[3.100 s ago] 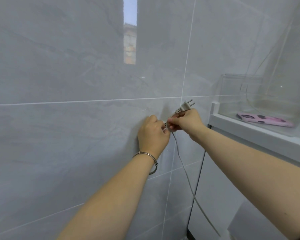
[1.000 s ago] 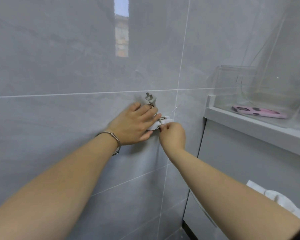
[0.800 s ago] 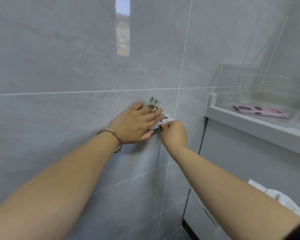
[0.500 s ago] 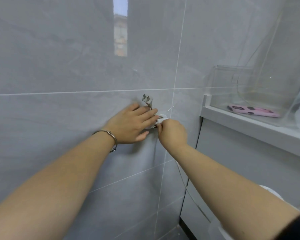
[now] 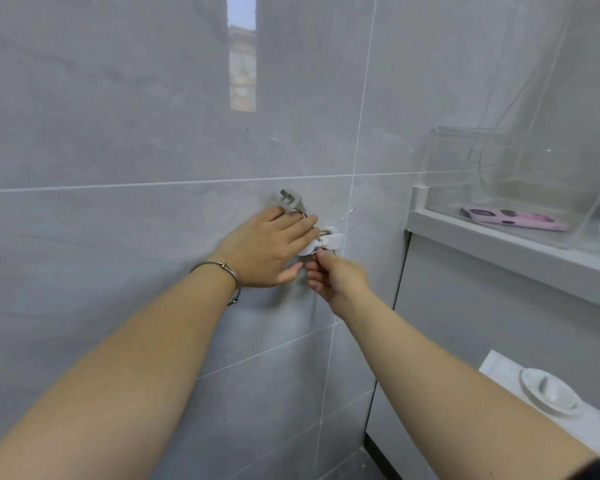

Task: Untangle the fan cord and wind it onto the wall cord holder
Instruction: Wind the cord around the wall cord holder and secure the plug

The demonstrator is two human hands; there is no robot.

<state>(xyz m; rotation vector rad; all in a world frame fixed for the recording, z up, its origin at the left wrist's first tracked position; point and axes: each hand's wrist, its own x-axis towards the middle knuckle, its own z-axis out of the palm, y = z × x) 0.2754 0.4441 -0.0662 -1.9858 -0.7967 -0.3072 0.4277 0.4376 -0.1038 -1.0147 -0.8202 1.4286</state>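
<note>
A small white cord holder (image 5: 329,241) sticks out from the grey tiled wall, with loops of thin grey fan cord (image 5: 324,233) wound around it. The grey plug (image 5: 290,201) points up and left just above my left hand (image 5: 271,249). That hand lies flat against the wall, fingers pressing the cord and plug end beside the holder. My right hand (image 5: 336,280) is just below the holder, thumb and forefinger pinched on the cord under it. The rest of the cord is hidden behind my right arm.
A white shelf (image 5: 506,251) juts out at the right, carrying a clear plastic box (image 5: 444,168) with a pink object (image 5: 513,219) inside. A white rounded object (image 5: 551,396) lies at the lower right. A metal bracelet (image 5: 224,273) circles my left wrist.
My right hand has dropped from the holder's right side to just beneath it. The left hand stays pressed on the wall with the plug above it. The view shifted slightly.
</note>
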